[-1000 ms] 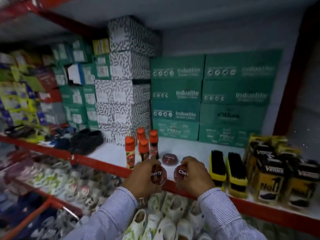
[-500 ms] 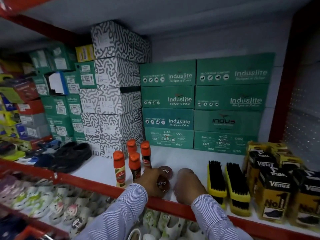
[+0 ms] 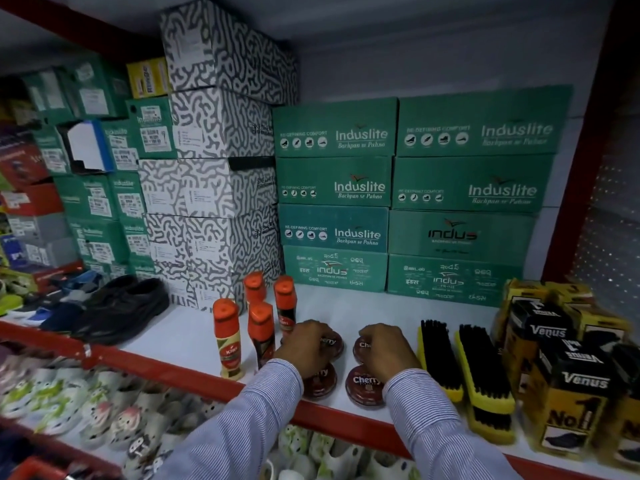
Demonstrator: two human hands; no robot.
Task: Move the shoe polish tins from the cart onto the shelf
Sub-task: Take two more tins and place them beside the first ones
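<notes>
Four round dark-red "Cherry" shoe polish tins lie flat in a square on the white shelf (image 3: 349, 308). The front left tin (image 3: 322, 382) is partly hidden by my left wrist. The front right tin (image 3: 364, 388) lies free near the red shelf edge. My left hand (image 3: 306, 344) curls over the rear left tin (image 3: 333, 342). Over the rear right tin (image 3: 362, 347) my right hand (image 3: 389, 349) grips from above. The cart is out of view.
Several orange-capped polish bottles (image 3: 227, 337) stand just left of the tins. Two yellow brushes (image 3: 485, 372) lie to the right, then yellow Venus boxes (image 3: 568, 386). Green shoe boxes (image 3: 334, 233) fill the back. Black shoes (image 3: 124, 308) sit at the left.
Both hands have moved from in front of the shelf edge onto the shelf, carrying tins. Tins now lie flat on the shelf, and the hands have reached further back.
</notes>
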